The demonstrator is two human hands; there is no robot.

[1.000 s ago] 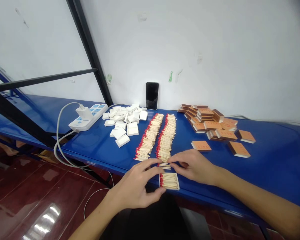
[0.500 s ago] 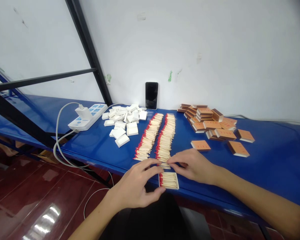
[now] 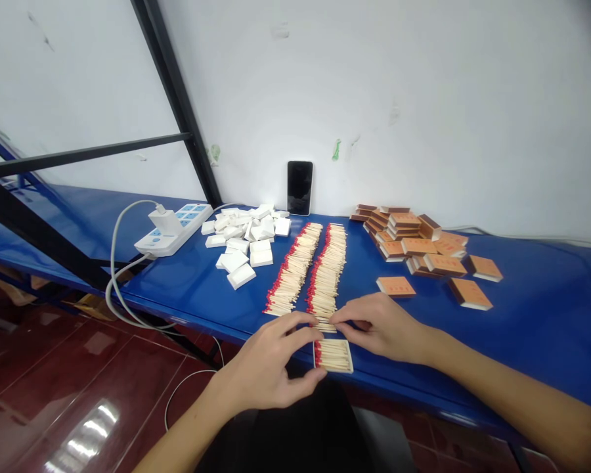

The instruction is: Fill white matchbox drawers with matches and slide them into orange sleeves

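Note:
A white matchbox tray point(image 3: 350, 360) holding red-headed matches point(image 3: 333, 353) lies at the table's front edge. My left hand point(image 3: 270, 368) reaches around its left end, thumb at the near corner and a finger at the far corner. Its index finger touches the heads at the near end of the right-hand row of matches point(image 3: 326, 276). My right hand point(image 3: 381, 328) pinches at the plain ends of these same matches, thumb and index finger close together. The exact matches between its fingertips are too small to make out. A second row of matches point(image 3: 294, 270) lies to the left.
White empty trays point(image 3: 241, 240) are heaped at the back left, near a power strip point(image 3: 177, 230) with a plug and cables. Orange-brown matchbox sleeves point(image 3: 414, 240) are piled at the back right. A phone point(image 3: 299, 188) leans on the wall. A black metal post point(image 3: 182, 105) stands left.
Both hands keep almost the same place at the near end of the right row. The tray has not visibly moved.

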